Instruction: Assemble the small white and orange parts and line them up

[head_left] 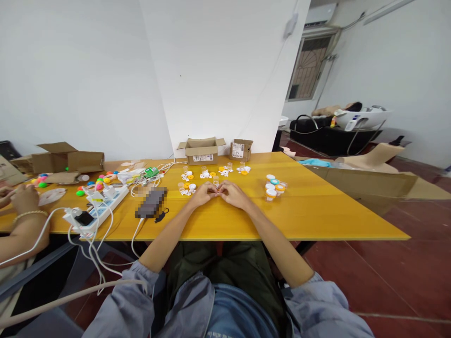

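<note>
At the middle of the table, my left hand (206,193) and my right hand (230,193) meet fingertip to fingertip. Both are closed in a pinch around something small, mostly hidden by the fingers. Just behind the fingertips stands a small clear cup (216,180). Left of my left hand lie small white round pieces (190,190). More clear cups, white pieces and orange rings (244,172) sit in small clusters farther back. Off to the right is a group of orange jars (270,194) with white lids and one teal lid.
Two cardboard boxes (201,158) (241,150) stand against the wall. On the left are a phone-like dark device (151,203), a power strip (105,211) with trailing cables, colourful balls (100,183) and another person's hands (24,199). The table's right edge borders a large carton (362,183).
</note>
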A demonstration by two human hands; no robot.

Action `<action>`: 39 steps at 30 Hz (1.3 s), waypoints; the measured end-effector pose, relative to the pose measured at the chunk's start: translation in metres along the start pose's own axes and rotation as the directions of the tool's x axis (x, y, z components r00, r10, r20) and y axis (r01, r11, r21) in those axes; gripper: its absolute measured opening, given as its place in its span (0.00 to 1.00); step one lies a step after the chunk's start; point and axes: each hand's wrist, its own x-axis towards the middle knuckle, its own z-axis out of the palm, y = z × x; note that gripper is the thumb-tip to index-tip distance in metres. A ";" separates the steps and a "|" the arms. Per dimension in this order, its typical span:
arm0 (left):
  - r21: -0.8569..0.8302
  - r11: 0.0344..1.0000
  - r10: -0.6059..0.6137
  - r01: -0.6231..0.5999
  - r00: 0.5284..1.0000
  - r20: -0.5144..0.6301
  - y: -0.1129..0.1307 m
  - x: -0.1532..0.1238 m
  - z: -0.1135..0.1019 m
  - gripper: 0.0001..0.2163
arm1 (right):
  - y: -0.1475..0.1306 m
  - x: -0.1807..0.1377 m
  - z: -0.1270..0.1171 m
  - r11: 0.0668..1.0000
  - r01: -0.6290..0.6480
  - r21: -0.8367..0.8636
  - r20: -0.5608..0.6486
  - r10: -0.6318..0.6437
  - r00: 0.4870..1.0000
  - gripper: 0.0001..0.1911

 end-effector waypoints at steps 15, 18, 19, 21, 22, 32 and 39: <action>0.084 0.996 0.004 -0.002 1.000 -0.022 0.006 -0.002 0.001 0.06 | 0.017 0.003 -0.003 0.993 -0.086 -0.086 -0.147 0.073 0.986 0.06; 0.090 0.996 -0.001 0.004 0.999 -0.038 0.007 -0.002 0.001 0.07 | 0.024 0.002 0.003 0.988 -0.087 -0.127 -0.135 0.069 0.988 0.07; 0.084 0.996 -0.002 0.005 0.999 -0.041 0.008 -0.002 0.001 0.07 | 0.025 0.002 0.004 0.987 -0.089 -0.133 -0.132 0.071 0.989 0.07; 0.065 0.998 -0.003 0.005 0.999 -0.037 0.009 -0.003 0.001 0.08 | 0.026 0.002 0.006 0.985 -0.101 -0.141 -0.137 0.081 0.987 0.08; 0.055 0.998 -0.002 0.004 0.999 -0.033 0.010 -0.003 0.002 0.08 | 0.026 0.002 0.006 0.983 -0.113 -0.146 -0.143 0.092 0.986 0.08; 0.039 0.999 -0.001 0.002 1.000 -0.022 0.011 -0.003 0.002 0.09 | 0.010 0.003 0.003 0.988 -0.064 -0.141 -0.114 0.048 0.992 0.06; 0.029 1.000 -0.009 0.009 1.000 -0.014 0.013 -0.004 0.001 0.09 | 0.005 0.001 0.006 0.989 0.024 -0.143 -0.047 -0.031 0.998 0.06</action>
